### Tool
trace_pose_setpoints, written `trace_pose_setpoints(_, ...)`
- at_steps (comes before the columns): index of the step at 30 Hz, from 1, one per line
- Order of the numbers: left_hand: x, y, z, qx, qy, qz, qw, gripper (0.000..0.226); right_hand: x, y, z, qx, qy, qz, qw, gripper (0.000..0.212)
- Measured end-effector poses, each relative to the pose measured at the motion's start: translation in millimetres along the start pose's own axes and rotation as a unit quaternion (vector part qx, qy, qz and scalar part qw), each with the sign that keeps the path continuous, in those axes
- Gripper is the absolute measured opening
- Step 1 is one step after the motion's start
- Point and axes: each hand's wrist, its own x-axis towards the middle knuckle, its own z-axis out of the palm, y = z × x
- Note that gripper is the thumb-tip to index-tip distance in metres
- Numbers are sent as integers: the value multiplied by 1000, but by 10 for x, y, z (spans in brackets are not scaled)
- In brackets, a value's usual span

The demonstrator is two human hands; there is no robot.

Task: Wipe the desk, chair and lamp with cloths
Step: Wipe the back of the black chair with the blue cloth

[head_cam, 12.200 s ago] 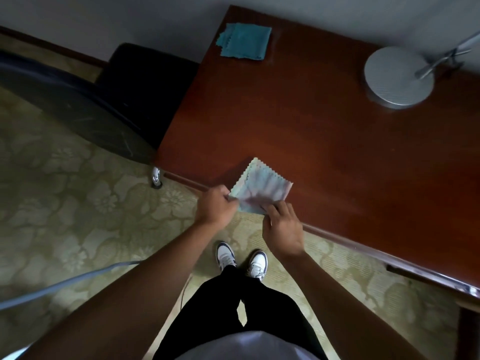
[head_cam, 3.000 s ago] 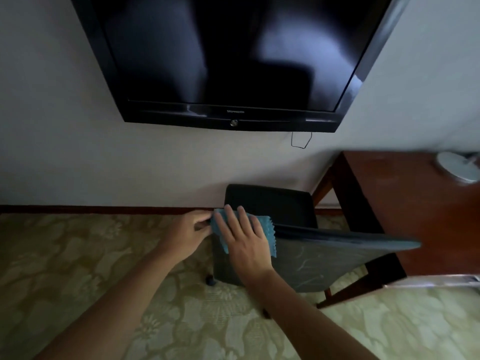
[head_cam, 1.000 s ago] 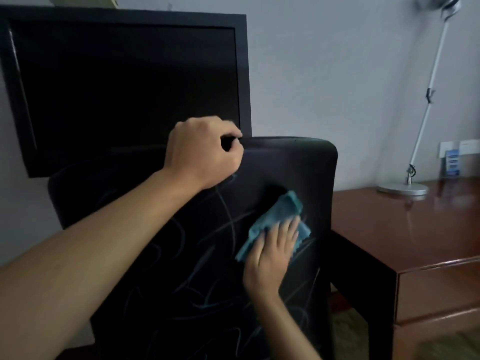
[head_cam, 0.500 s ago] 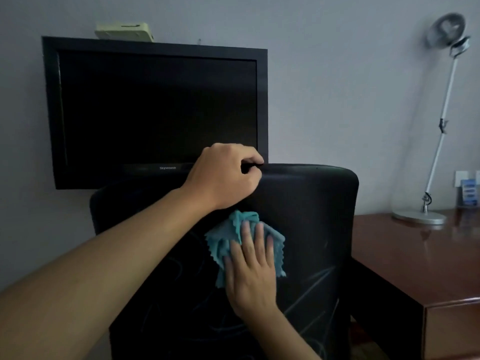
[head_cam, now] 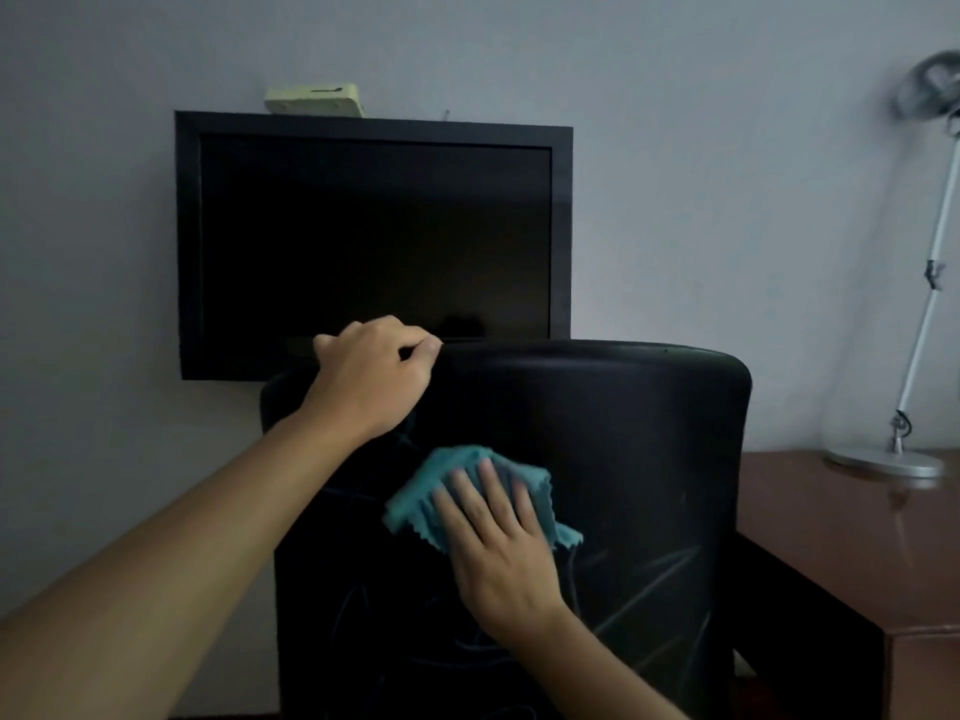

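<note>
At frame centre, the left hand [head_cam: 371, 384] curls its grip shut over the top edge of the chair [head_cam: 613, 459]. Lower centre, the right hand [head_cam: 493, 550] lies flat, fingers spread, pressing the cloth [head_cam: 421, 498] against the chair back. The lamp [head_cam: 919, 314] stands on the counter [head_cam: 831, 543] at right.

The black chair [head_cam: 597, 459] stands upright, its scratched back facing us. A crumpled teal cloth [head_cam: 431, 491] is pressed flat on it. The silver lamp [head_cam: 914, 356] stands on the reddish-brown desk [head_cam: 831, 543].

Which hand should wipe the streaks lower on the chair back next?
Right hand: it already presses the teal cloth flat on the chair back. Left hand grips the top edge, steadying.
</note>
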Motion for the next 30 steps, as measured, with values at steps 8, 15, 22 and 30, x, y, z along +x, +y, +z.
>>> trace_pose_setpoints(8, -35, -300, -384, -61, -49, -33, 996, 28, 1298, 325, -399, 26, 95, 122, 988, 55)
trace_pose_setpoints(15, -373, -830, -366, -268, -68, -190, 942, 32, 518, -316, -67, -1, -5, -61, 998, 51)
trace_pose_setpoints(22, -295, -926, -306, -352, -109, -214, 905, 25, 1306, -288, -202, 45, 60, 1, 997, 55)
trace_pose_setpoints(30, -335, -953, -434, -389, -155, -216, 882, 22, 477, -637, 23, 16, -67, -183, 981, 57)
